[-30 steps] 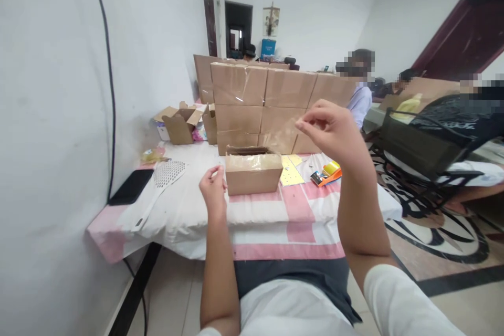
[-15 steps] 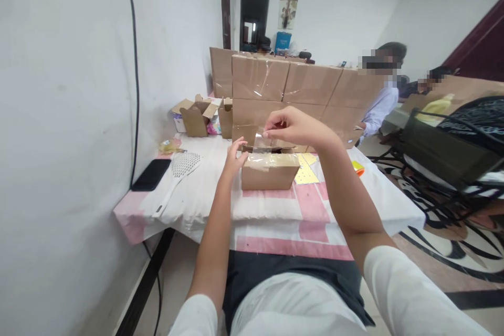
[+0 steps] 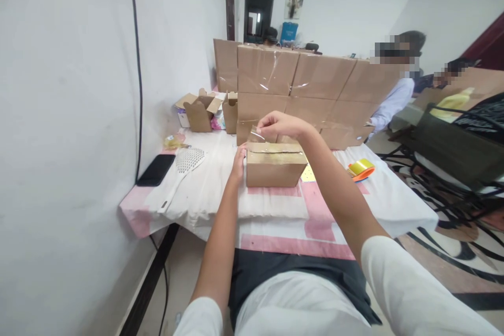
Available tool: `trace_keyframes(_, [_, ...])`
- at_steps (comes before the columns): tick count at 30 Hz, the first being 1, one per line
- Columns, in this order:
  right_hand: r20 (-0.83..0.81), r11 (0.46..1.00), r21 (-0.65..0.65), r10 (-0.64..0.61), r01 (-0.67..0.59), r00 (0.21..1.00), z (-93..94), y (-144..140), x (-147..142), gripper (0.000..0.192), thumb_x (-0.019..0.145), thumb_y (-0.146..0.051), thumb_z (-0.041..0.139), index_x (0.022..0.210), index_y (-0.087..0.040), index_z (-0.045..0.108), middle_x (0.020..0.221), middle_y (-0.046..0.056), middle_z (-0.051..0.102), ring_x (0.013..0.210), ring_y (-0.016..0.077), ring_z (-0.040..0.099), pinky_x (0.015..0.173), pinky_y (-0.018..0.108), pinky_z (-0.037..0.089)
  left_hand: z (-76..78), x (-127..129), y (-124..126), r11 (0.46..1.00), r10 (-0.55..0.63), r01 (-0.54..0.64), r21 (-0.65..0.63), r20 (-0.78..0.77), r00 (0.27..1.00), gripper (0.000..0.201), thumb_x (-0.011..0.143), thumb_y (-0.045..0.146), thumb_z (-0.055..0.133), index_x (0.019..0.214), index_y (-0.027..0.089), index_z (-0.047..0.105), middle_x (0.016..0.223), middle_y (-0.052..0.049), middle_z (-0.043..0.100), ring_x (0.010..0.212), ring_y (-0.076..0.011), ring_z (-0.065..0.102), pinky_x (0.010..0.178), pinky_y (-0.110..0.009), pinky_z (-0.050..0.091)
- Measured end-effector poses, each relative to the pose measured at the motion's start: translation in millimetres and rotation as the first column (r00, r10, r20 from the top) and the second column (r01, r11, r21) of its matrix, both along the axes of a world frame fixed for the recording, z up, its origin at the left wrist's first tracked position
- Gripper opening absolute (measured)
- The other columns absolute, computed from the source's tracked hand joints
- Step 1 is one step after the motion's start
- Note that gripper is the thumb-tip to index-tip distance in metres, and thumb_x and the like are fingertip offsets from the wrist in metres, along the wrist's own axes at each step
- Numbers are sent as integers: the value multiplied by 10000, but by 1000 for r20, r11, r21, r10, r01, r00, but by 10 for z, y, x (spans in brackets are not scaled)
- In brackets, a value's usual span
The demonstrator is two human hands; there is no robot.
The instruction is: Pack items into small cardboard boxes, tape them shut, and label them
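A small brown cardboard box (image 3: 272, 173) stands on the table in front of me, its top flaps folded down with a narrow seam between them. My left hand (image 3: 238, 161) holds the box at its left side, fingers against the far left corner. Just above the far left part of the top, my right hand (image 3: 279, 125) pinches the end of a clear tape strip (image 3: 257, 135) between thumb and fingertips. The strip slants down toward the box; its lower end is hard to make out.
Stacked cardboard boxes (image 3: 311, 76) form a wall behind. Open small boxes (image 3: 199, 115) stand at back left. A white slotted spatula (image 3: 183, 168) and black phone (image 3: 156, 170) lie left. A yellow-and-orange roll (image 3: 361, 169) lies right. A person in a pale shirt (image 3: 394, 100) is beyond.
The box top has gone from partly open to folded down. My right hand has come lower with the tape, and my left hand's spread fingers have closed in on the box's side.
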State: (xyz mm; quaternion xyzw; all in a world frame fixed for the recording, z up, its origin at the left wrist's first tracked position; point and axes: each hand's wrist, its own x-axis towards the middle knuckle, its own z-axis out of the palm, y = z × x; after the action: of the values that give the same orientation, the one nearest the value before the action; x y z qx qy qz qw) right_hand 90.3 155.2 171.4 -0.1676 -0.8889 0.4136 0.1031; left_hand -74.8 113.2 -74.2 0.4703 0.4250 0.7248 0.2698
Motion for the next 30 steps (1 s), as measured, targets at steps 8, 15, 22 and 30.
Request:
trace_keyframes(8, [83, 992, -110, 64, -55, 994, -275, 235, -220, 282, 825, -380, 777, 738, -148, 642, 627, -28, 509, 616, 95, 426, 601, 241, 358, -110, 36, 47, 999, -14, 13, 32, 36, 999, 483, 984, 632, 408, 1110, 271, 704, 1288, -61, 675, 1259, -273, 583, 1045, -393, 465])
trace_keyframes(15, [308, 962, 252, -181, 103, 934, -713, 302, -354, 148, 811, -272, 645, 723, -157, 677, 647, -26, 556, 629, 107, 433, 624, 259, 324, -148, 16, 98, 998, -31, 27, 57, 73, 997, 518, 968, 656, 418, 1147, 267, 710, 1295, -64, 692, 1216, -269, 626, 1043, -420, 483])
trace_keyframes(22, [298, 954, 282, -186, 99, 936, -745, 388, -394, 137, 823, -256, 617, 736, -156, 649, 673, -12, 572, 644, 117, 477, 633, 258, 338, -12, 35, -55, 997, -5, 2, 77, 29, 1000, 507, 880, 621, 635, 1194, 238, 742, 1332, -82, 703, 1340, -297, 579, 1186, -439, 389])
trace_keyframes(30, [261, 963, 260, -134, 64, 956, -821, 429, -427, 157, 831, -282, 595, 802, -147, 670, 717, -5, 603, 662, 114, 484, 635, 243, 344, 50, 109, -150, 999, -44, 43, 8, 96, 994, 501, 870, 379, 639, 1347, 236, 694, 1509, -51, 591, 1498, -290, 432, 1275, -438, 280])
